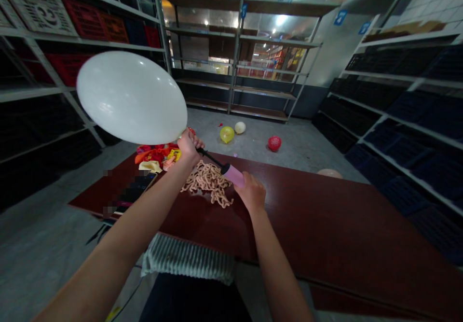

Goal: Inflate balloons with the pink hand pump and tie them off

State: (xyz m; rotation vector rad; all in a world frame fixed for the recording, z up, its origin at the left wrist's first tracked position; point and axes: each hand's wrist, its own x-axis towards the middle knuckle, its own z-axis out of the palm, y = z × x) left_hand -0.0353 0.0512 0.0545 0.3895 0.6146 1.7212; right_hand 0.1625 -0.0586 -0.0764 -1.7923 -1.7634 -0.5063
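A large inflated white balloon [132, 97] fills the upper left, its neck pointing down to my left hand [189, 147]. That hand is closed around the neck where it meets the black nozzle end of a balloon pump. My right hand [251, 191] grips the pink barrel of the hand pump [234, 175], its dark shaft stretched out between my two hands. Beneath the pump, a heap of beige knobbly strands [207, 182] lies on the dark red table [300, 216]. What exactly the left fingers pinch is partly hidden.
Deflated coloured balloons [155, 154] and a dark flat object [135, 189] lie on the table's left. On the floor beyond are a yellow balloon [227, 134], a white balloon [239, 127] and a red balloon [274, 143]. Shelves with crates [96, 22] line the sides.
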